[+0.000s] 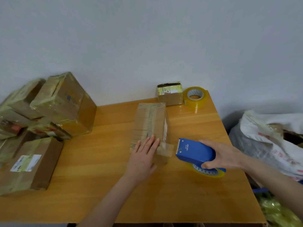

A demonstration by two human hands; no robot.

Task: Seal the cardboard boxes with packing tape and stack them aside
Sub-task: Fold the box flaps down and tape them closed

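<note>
A long cardboard box (150, 122) lies in the middle of the wooden table (101, 185), with tape along its top seam. My left hand (143, 155) rests flat on the box's near end, fingers together. My right hand (219, 155) grips a blue tape dispenser (193, 150) holding a yellowish tape roll, just right of the box's near end. A loose strip of tape (165, 149) sticks out from the box corner toward the dispenser's blade.
A pile of taped boxes (54, 110) fills the table's left side, one with a white label (26, 163) at the front. A small box (170, 94) and a spare tape roll (195, 96) stand at the far edge. White sacks (270, 136) sit off the right side.
</note>
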